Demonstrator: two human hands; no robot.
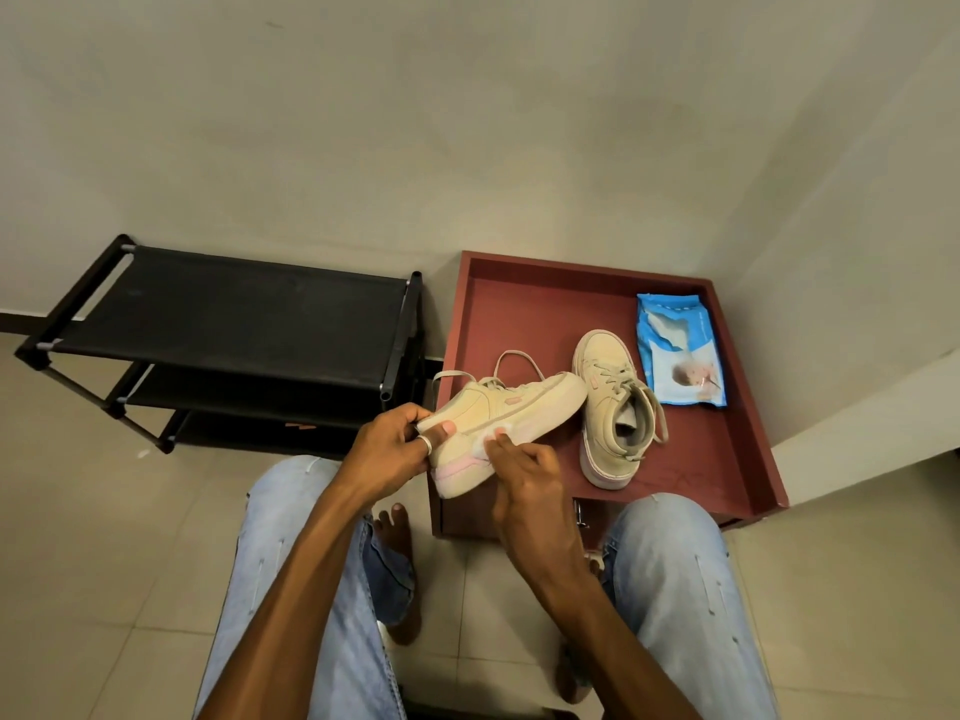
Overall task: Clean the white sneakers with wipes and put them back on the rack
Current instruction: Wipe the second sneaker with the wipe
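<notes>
My left hand point(392, 449) grips the heel end of a cream-white sneaker point(519, 405), holding it on its side above the front left corner of a red-brown tray table point(535, 304). Against that shoe's sole edge my right hand point(519, 470) presses a white wipe point(480, 444). The second sneaker point(615, 413) stands upright on the tray, toe pointing away from me. A blue pack of wipes point(678, 350) lies flat beside it at the right. The black shoe rack point(234, 324) stands to the left with its top shelf bare.
The rack and tray table stand against a pale wall, with a wall corner at the right. My knees in light jeans point(675, 574) and bare feet point(397, 563) are on the tiled floor in front of the tray.
</notes>
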